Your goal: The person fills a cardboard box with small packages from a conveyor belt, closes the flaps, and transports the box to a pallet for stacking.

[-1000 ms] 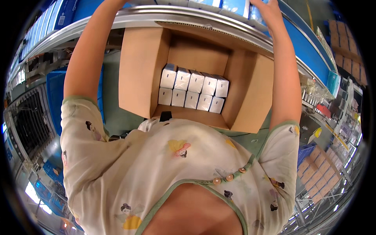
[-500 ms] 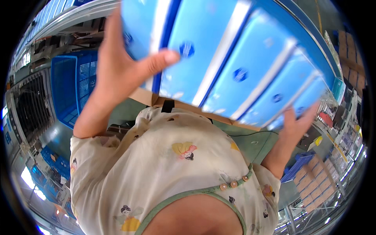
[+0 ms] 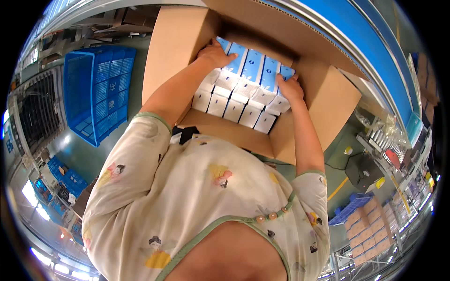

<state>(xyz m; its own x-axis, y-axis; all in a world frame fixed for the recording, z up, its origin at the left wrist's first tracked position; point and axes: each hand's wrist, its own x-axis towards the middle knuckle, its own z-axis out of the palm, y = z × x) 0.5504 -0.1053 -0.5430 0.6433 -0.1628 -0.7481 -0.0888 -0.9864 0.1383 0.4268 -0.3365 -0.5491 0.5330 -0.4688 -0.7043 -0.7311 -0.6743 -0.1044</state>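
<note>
An open cardboard box [image 3: 174, 56] stands in front of me, its flaps spread outward. Inside, a row of blue-and-white tissue packs [image 3: 253, 63] is squeezed side by side between my hands. My left hand [image 3: 216, 55] is closed on the row's left end, thumb lying over the blue top. At the right end, my right hand [image 3: 290, 87] grips the last pack, its thumb on top too. Below and nearer me, the white ends of another layer of packs [image 3: 234, 111] show in the box. The undersides of the held packs are hidden.
A blue plastic crate [image 3: 96, 93] stands on the floor to the left. Beyond the box runs a blue surface with a metal edge [image 3: 337, 28]. Stacked cartons [image 3: 370, 229] sit on the right, near a dark box-shaped object [image 3: 363, 173] and a cable.
Both hands have lowered the row of tissue packs from close in front of me down into the cardboard box. The box's inside and the lower packs have come into view.
</note>
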